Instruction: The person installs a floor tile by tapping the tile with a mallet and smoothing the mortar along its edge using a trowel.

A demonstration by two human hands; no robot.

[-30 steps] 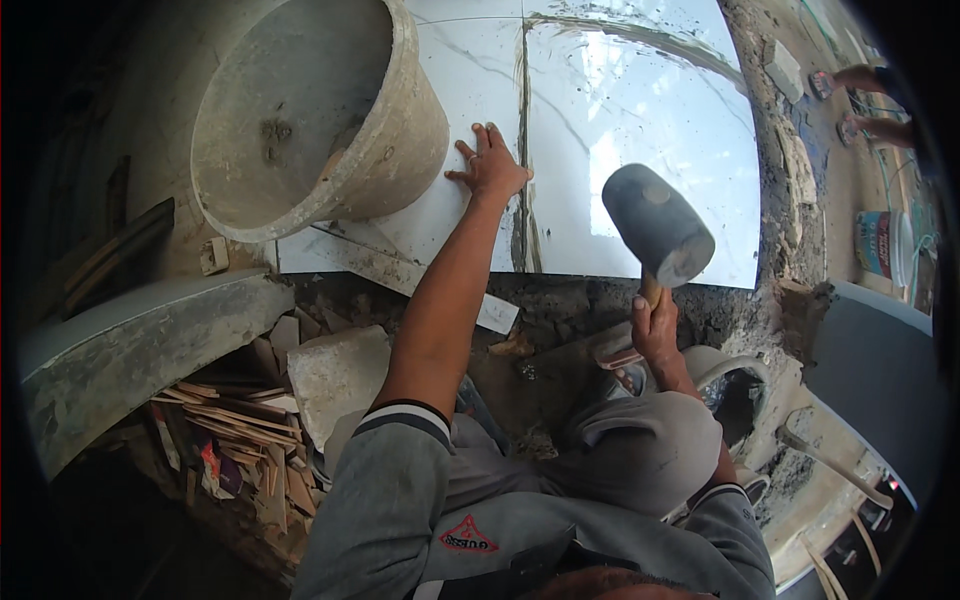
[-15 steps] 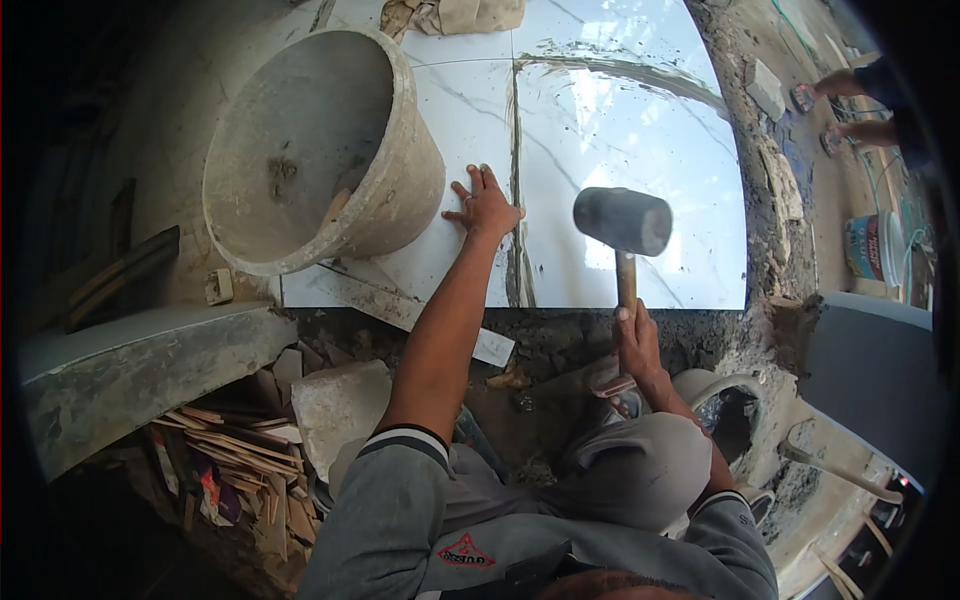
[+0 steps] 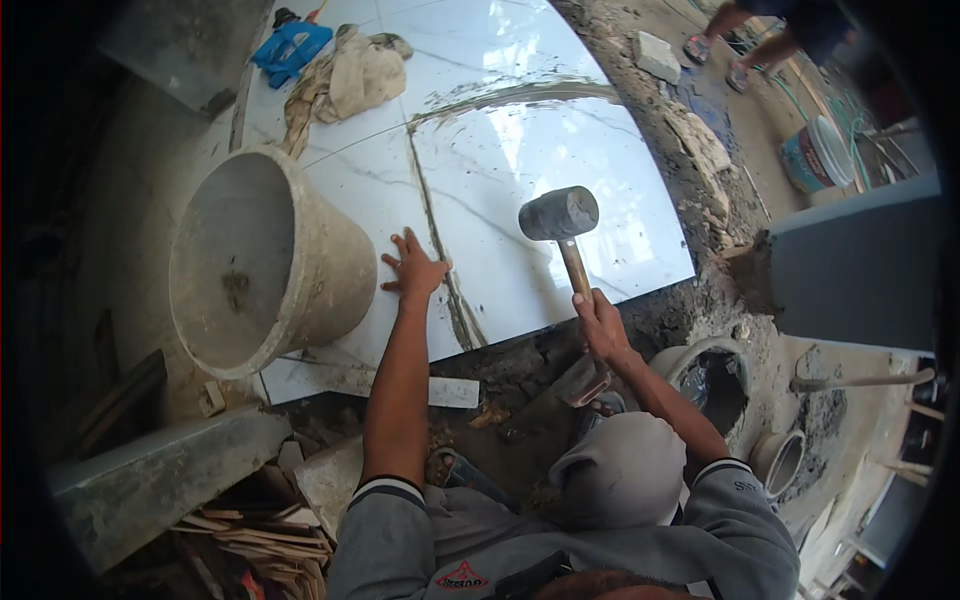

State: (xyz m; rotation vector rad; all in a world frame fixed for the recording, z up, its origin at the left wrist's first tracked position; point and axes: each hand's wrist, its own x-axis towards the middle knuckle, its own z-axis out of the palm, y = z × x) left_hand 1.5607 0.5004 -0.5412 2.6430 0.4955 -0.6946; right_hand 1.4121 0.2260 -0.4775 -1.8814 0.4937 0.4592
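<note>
My left hand [image 3: 415,268] rests palm-down, fingers spread, on a white marbled tile, just left of a grout-smeared joint. Beside it stands a large mortar-crusted grey tub [image 3: 330,270] with a little residue inside. My right hand [image 3: 600,325] grips the wooden handle of a black-headed rubber mallet [image 3: 558,213], whose head is raised over the right-hand tile [image 3: 630,210]. A long tile offcut [image 3: 445,392] lies along the near edge. Farther back on the tiles are a crumpled beige cloth [image 3: 355,75] and a blue plastic object [image 3: 290,50].
Another person's legs [image 3: 765,40] are at top right, near a white bucket [image 3: 815,160] and a green hose. A grey ledge [image 3: 855,275] is at right, above round containers [image 3: 720,385]. Broken concrete lines the tile edge; a concrete beam [image 3: 170,485] and wood scraps [image 3: 260,540] lie lower left.
The view has swung, bringing the cloth and blue object into sight. The mallet head has tilted left since a second ago. My left hand stays spread on the tile.
</note>
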